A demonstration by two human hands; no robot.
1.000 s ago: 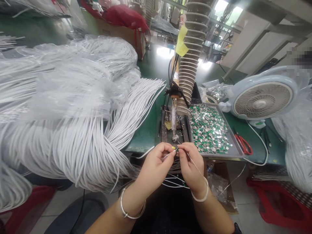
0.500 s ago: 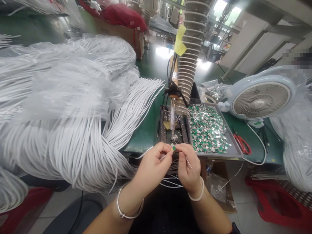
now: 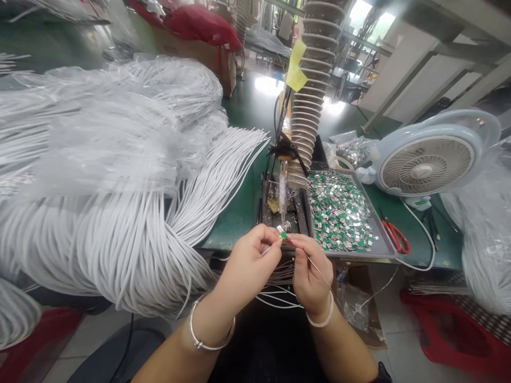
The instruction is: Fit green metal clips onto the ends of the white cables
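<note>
My left hand (image 3: pixel 248 265) is almost closed, and its thumb and first finger pinch a small green and silver piece (image 3: pixel 282 235) just above the hands. I think the end of a white cable (image 3: pixel 269 249) also goes into these fingers, but it is too small to be sure. My right hand (image 3: pixel 308 276) is nearly closed too, close beside the left, and holds a thin wire (image 3: pixel 322 275) that runs down to the right.

The hands are over the edge of the green desk (image 3: pixel 239 223). Just in front of them, a soldering iron (image 3: pixel 283 186) stands in its holder. On the right is a metal tray (image 3: pixel 379 234) full of the same small pieces, and past it lie red-handled scissors (image 3: pixel 396 236) and a white fan (image 3: pixel 425 165). On my left, a big bundle of white cables (image 3: pixel 99 239) lies on the desk, partly under clear plastic (image 3: pixel 120 122).
</note>
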